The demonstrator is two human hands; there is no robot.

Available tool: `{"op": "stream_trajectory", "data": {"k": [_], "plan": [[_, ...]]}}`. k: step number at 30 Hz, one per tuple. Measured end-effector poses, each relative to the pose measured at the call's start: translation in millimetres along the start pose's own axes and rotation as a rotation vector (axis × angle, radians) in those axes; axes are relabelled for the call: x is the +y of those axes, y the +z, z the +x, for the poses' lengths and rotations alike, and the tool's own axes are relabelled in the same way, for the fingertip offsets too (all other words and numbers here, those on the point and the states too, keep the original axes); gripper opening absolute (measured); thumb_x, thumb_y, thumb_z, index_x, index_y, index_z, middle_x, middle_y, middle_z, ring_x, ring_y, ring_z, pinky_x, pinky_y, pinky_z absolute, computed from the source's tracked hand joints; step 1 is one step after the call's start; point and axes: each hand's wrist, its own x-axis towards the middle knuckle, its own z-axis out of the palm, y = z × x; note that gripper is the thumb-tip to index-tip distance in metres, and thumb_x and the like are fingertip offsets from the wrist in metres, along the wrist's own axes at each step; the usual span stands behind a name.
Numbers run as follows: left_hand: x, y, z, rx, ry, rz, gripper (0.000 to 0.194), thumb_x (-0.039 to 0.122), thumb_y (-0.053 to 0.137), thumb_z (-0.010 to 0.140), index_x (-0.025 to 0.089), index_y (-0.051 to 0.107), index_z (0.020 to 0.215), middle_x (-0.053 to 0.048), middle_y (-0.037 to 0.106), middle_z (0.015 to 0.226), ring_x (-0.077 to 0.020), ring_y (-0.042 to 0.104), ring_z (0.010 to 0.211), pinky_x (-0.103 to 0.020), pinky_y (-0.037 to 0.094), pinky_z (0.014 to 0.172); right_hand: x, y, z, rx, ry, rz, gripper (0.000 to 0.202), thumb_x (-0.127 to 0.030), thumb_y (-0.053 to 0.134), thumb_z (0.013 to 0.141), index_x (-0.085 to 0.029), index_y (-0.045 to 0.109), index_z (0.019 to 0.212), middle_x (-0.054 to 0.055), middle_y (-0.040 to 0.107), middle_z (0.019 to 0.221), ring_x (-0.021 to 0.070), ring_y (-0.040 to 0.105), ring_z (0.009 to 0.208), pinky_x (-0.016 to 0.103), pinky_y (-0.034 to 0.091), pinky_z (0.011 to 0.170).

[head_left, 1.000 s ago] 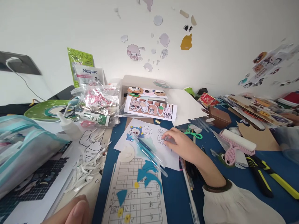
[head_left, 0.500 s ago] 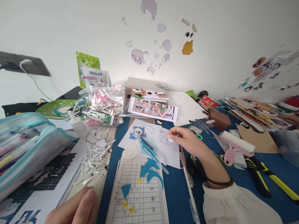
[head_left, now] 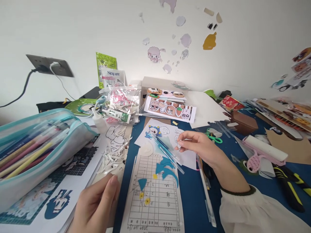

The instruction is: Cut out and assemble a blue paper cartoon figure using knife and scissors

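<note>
My right hand (head_left: 196, 145) hovers over the drawing sheet (head_left: 188, 158), its thumb and fingertips pinched on a small white paper piece (head_left: 179, 147). The fingertips partly hide that piece and an outline drawing. On the sheet lie a coloured blue-and-yellow character (head_left: 154, 131) and blue pens (head_left: 166, 148). Below it, blue paper cutouts (head_left: 165, 168) and small yellow pieces (head_left: 147, 201) rest on a printed grid form (head_left: 155, 215). My left hand (head_left: 97, 200) is closed at the lower left beside the form, thumb against curled fingers, with nothing showing in it.
A teal-edged pencil pouch (head_left: 73, 142) fills the left. White paper scraps (head_left: 114, 158) lie beside a glue bottle (head_left: 98, 119). To the right are green scissors (head_left: 213, 138), a pink-handled lint roller (head_left: 264, 150), black-and-yellow pliers (head_left: 289, 187) and a brown box (head_left: 243, 122).
The view has turned left, so the scene shifts rightward. My right hand has lifted the small paper piece slightly toward me. More of my closed left hand shows.
</note>
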Motion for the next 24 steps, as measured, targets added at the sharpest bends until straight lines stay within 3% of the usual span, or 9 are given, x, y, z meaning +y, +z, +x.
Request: {"op": "stream_trajectory", "data": {"k": [9, 16, 20, 24], "plan": [[1, 1.2, 1, 0.025, 0.009, 0.004, 0.050, 0.048, 0.037, 0.094, 0.024, 0.035, 0.051, 0.005, 0.038, 0.045, -0.0114, 0.038, 0.040, -0.023, 0.033, 0.039, -2, -2, 2, 0.089, 0.038, -0.094, 0.022, -0.039, 0.070, 0.068, -0.020, 0.064, 0.078, 0.003, 0.070, 0.075, 0.0211, 0.070, 0.070, 0.030, 0.048, 0.063], [-1, 2.1, -1, 0.022, -0.016, -0.015, 0.052, 0.051, 0.037, 0.096, 0.023, 0.038, 0.051, 0.005, 0.038, 0.048, -0.0112, 0.039, 0.041, -0.023, 0.033, 0.038, 5, -24, 4, 0.218, 0.067, -0.209, 0.020, -0.034, 0.067, 0.068, -0.021, 0.064, 0.083, 0.004, 0.073, 0.078, 0.0235, 0.071, 0.081, 0.033, 0.050, 0.073], [-9, -0.2, -3, 0.012, 0.004, -0.004, 0.051, 0.050, 0.037, 0.096, 0.023, 0.040, 0.052, 0.005, 0.040, 0.049, -0.0114, 0.040, 0.042, -0.022, 0.034, 0.039, 9, -34, 5, 0.182, 0.093, -0.294, 0.016, -0.031, 0.067, 0.066, -0.020, 0.066, 0.078, 0.006, 0.074, 0.081, 0.0251, 0.070, 0.084, 0.033, 0.051, 0.075], [-12, -1.0, -3, 0.010, 0.029, 0.010, 0.051, 0.047, 0.037, 0.097, 0.023, 0.040, 0.052, 0.005, 0.041, 0.049, -0.0114, 0.041, 0.042, -0.022, 0.034, 0.039, 8, -27, 5, 0.131, 0.117, -0.403, 0.012, -0.027, 0.067, 0.066, -0.020, 0.068, 0.076, 0.005, 0.074, 0.077, 0.0246, 0.070, 0.078, 0.032, 0.050, 0.069]]}}
